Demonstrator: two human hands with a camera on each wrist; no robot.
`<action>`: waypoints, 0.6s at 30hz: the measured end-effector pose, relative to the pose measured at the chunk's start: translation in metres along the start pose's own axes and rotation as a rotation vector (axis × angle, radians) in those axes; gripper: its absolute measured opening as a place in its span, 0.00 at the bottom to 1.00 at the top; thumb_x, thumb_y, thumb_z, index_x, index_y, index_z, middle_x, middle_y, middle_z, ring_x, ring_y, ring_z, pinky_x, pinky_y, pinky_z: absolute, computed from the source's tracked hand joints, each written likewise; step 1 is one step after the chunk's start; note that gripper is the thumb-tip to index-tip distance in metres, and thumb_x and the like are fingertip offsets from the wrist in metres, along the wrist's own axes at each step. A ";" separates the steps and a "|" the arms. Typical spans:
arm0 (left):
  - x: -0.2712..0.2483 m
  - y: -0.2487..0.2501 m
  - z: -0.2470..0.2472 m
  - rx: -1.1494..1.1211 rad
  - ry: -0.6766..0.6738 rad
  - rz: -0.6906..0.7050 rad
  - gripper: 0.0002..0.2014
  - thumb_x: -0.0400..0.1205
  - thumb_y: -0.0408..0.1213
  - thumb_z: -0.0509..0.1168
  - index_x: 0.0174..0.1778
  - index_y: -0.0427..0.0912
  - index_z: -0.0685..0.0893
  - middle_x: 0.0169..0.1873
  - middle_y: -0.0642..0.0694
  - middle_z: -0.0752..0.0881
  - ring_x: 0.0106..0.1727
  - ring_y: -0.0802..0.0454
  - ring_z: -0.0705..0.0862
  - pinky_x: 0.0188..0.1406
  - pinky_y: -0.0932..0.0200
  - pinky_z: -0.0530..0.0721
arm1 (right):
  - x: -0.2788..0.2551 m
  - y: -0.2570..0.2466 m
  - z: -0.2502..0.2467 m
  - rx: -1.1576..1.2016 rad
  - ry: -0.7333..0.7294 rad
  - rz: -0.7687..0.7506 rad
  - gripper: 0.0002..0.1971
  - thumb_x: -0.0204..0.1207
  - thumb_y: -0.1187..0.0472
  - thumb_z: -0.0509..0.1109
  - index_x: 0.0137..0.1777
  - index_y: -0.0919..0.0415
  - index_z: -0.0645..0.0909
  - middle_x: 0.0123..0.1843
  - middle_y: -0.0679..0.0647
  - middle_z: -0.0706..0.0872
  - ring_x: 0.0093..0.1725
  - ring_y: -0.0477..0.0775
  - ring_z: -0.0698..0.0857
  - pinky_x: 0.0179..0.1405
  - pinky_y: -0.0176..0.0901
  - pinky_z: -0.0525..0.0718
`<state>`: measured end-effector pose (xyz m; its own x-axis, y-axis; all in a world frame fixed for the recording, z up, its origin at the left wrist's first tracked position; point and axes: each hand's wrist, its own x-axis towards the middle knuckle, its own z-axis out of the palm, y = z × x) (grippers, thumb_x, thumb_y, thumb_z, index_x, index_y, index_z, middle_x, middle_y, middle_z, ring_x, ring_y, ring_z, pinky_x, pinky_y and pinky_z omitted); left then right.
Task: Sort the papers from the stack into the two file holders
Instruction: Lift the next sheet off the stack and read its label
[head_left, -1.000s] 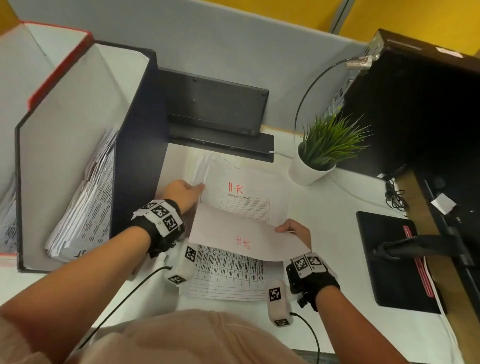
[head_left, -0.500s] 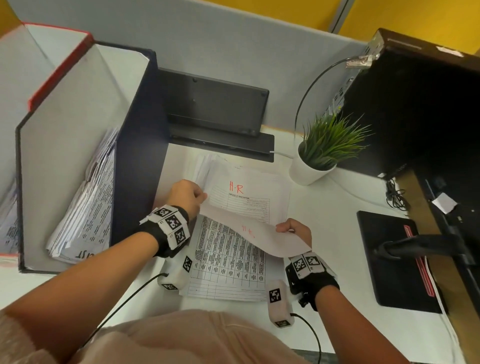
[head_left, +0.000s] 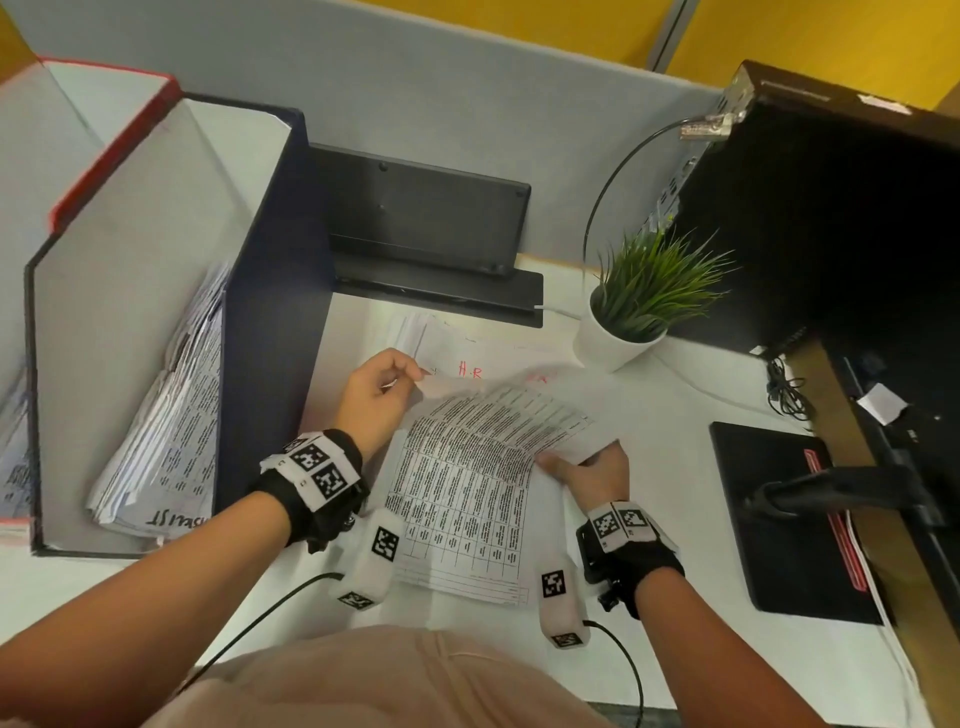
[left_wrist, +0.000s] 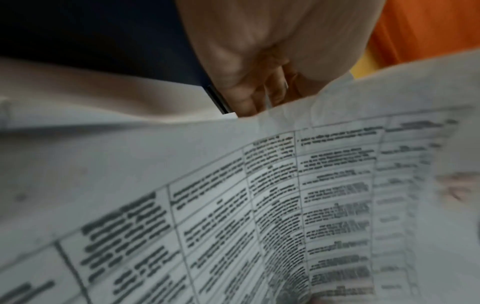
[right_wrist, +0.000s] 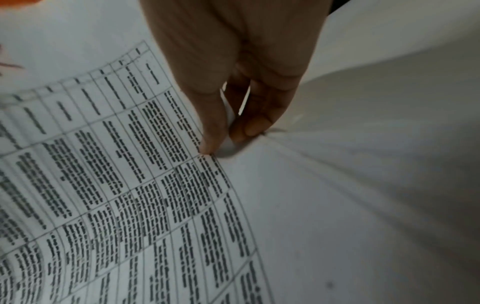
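A printed sheet with a table (head_left: 498, 426) is lifted off the paper stack (head_left: 457, 525) on the white desk. My left hand (head_left: 384, 389) pinches its far left corner, seen close in the left wrist view (left_wrist: 259, 98). At the sheet's right edge my right hand (head_left: 587, 462) pinches it between thumb and fingers (right_wrist: 233, 131). A page marked "H.R" in red (head_left: 470, 370) shows behind the lifted sheet. The dark blue file holder (head_left: 270, 332) stands left of the stack and holds several papers (head_left: 171, 431). A red-edged holder (head_left: 104, 150) stands further left.
A black device (head_left: 426, 223) stands behind the stack against the grey partition. A potted green plant (head_left: 639, 306) sits at the back right. A black monitor base (head_left: 789, 519) and dark monitor (head_left: 841, 218) fill the right side. Cables run from both wrist cameras toward my lap.
The top sheet has turned over between my hands: its blank back with red writing faced up before, and now its printed table side shows. Both hands kept their hold.
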<state>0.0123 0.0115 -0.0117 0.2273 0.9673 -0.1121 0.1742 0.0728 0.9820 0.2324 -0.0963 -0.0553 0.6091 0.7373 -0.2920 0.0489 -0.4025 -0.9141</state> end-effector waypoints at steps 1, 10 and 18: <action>0.001 0.001 -0.001 -0.025 -0.004 -0.025 0.15 0.80 0.22 0.56 0.35 0.45 0.78 0.47 0.38 0.86 0.52 0.43 0.84 0.47 0.53 0.84 | 0.001 0.001 -0.001 -0.031 -0.006 0.013 0.21 0.58 0.70 0.83 0.51 0.68 0.82 0.46 0.58 0.88 0.43 0.54 0.86 0.48 0.46 0.84; 0.027 -0.011 -0.010 0.367 0.036 -0.267 0.09 0.76 0.39 0.72 0.41 0.38 0.82 0.40 0.45 0.84 0.41 0.50 0.81 0.42 0.57 0.79 | 0.005 0.008 -0.006 0.363 -0.017 0.286 0.26 0.62 0.84 0.59 0.08 0.59 0.71 0.15 0.49 0.68 0.16 0.48 0.68 0.16 0.25 0.68; 0.026 -0.015 -0.008 0.498 0.003 -0.276 0.08 0.75 0.28 0.72 0.29 0.39 0.85 0.26 0.53 0.84 0.31 0.58 0.82 0.23 0.71 0.76 | 0.003 0.005 -0.004 0.266 -0.013 0.141 0.25 0.63 0.86 0.59 0.13 0.62 0.75 0.19 0.52 0.75 0.23 0.54 0.73 0.17 0.26 0.70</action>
<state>0.0079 0.0375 -0.0279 0.1066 0.9295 -0.3532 0.6579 0.2005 0.7260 0.2376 -0.0979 -0.0593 0.5848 0.6920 -0.4234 -0.2455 -0.3465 -0.9054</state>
